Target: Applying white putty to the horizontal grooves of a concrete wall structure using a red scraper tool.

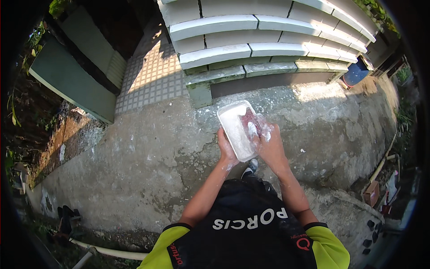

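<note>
My left hand (pixel 228 148) grips a white rectangular tray (pixel 232 106) along its left side. White paint or paste (pixel 236 130) coats the tray's inside. Over the tray's right part, the fingers of my right hand (pixel 268 140) are closed on a dark red flat piece (pixel 247 118), which could be a sponge or a rag. Its lower part is hidden by my fingers. White smears cover my right fingers and knuckles, and spots of white show on both forearms.
White slatted wall (pixel 215 27) ahead, its lowest ledge (pixel 268 68) greenish. Tiled walkway (pixel 150 71) and pale green gate panel (pixel 74 74) at the left. Blue drum (pixel 356 72) at the far right. Stained concrete (pixel 134 166) underfoot, with a pipe (pixel 112 253) at lower left.
</note>
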Motion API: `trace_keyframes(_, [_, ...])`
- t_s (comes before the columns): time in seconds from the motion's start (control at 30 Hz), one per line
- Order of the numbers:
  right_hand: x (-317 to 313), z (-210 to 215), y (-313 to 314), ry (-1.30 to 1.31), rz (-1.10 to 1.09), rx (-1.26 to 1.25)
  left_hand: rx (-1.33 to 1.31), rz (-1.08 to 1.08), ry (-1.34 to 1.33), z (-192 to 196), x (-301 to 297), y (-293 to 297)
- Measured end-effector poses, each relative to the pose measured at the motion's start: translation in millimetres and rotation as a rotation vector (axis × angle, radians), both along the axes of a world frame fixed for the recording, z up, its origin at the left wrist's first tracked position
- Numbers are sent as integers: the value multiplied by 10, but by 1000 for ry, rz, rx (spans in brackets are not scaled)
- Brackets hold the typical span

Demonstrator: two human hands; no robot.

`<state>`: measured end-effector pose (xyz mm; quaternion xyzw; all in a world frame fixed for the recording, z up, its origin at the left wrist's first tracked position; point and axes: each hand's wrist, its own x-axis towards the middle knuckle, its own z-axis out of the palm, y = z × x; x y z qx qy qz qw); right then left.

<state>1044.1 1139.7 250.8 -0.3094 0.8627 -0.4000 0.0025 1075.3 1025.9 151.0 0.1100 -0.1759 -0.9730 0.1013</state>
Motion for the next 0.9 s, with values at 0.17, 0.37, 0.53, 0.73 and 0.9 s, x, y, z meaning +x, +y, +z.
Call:
trace_keyframes(0.17, [98, -225, -32, 14, 108, -174, 15, 36, -38, -26, 22, 62])
trace_keyframes(0.37, [74, -182, 80, 43, 55, -131, 1, 44, 0, -153, 37, 55])
trace_keyframes(0.53, [88, 3, 48, -16, 14, 10, 51, 15, -26, 80, 95, 101])
trace_keyframes(0.73, [149, 57, -36, 44, 51, -122, 40, 46, -32, 86, 115, 116])
trace_keyframes(0.9, [55, 148, 66, 34, -39, -120, 10, -16, 22, 40, 202, 96])
